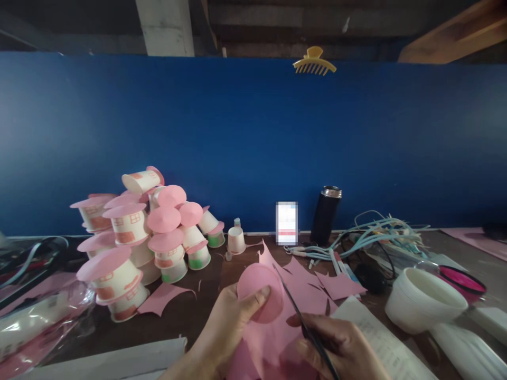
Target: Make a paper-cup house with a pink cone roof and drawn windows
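Note:
My left hand (233, 316) pinches a round pink paper disc (251, 279), thumb across its face. My right hand (336, 343) is closed around dark scissors (291, 298), seen nearly edge-on, whose pointed tip lies close to the disc's right edge. Cut pink paper (304, 285) with curved and jagged edges spreads under and behind both hands. To the left stand stacked paper cups (129, 227) with drawn windows and doors, many topped by pink paper cones (164, 219). A single white cup (236, 240) stands near the wall.
A black bottle (327, 216) and a lit phone (287, 224) stand against the blue partition (237, 132). Tangled cables (356, 232), a black mouse (370, 278) and a stack of white bowls (423, 301) lie right. Plastic packaging (43, 322) lies left. A yellow hair claw (315, 60) hangs above.

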{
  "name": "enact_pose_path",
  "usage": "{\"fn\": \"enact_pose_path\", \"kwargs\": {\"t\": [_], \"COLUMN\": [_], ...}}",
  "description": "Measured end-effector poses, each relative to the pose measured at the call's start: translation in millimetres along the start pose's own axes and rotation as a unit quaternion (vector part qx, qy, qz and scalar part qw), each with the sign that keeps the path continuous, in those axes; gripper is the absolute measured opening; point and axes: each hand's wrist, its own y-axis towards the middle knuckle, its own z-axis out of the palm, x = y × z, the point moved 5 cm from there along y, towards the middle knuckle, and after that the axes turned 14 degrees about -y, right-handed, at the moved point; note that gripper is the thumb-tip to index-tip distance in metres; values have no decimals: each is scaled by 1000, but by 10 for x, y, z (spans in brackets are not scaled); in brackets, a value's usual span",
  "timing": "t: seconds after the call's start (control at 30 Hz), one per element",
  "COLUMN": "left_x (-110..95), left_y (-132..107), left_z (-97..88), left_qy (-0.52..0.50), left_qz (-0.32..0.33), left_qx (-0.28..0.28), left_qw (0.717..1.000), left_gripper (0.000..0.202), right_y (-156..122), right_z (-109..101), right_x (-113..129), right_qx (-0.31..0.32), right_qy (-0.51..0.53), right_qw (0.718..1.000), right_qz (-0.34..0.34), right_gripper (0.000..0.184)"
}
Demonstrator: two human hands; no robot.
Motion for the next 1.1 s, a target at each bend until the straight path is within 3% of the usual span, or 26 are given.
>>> {"fn": "enact_pose_path", "kwargs": {"t": [0.33, 0.7, 1.1], "left_x": [-20, -69, -89], "left_y": [-7, -38, -31], "left_z": [-25, 13, -8], "left_qy": [28, 29, 64], "left_qz": [3, -7, 4], "left_qx": [6, 10, -6], "left_qw": [1000, 999, 998], "left_gripper": [48, 44, 48], "right_y": [-6, -4, -27], "right_z": [-3, -29, -5], "right_x": [-19, 68, 13], "right_qx": [-15, -24, -16], "right_qy": [2, -17, 9], "right_qw": [1000, 1000, 999], "right_qz": [6, -8, 38], "right_gripper": [63, 48, 52]}}
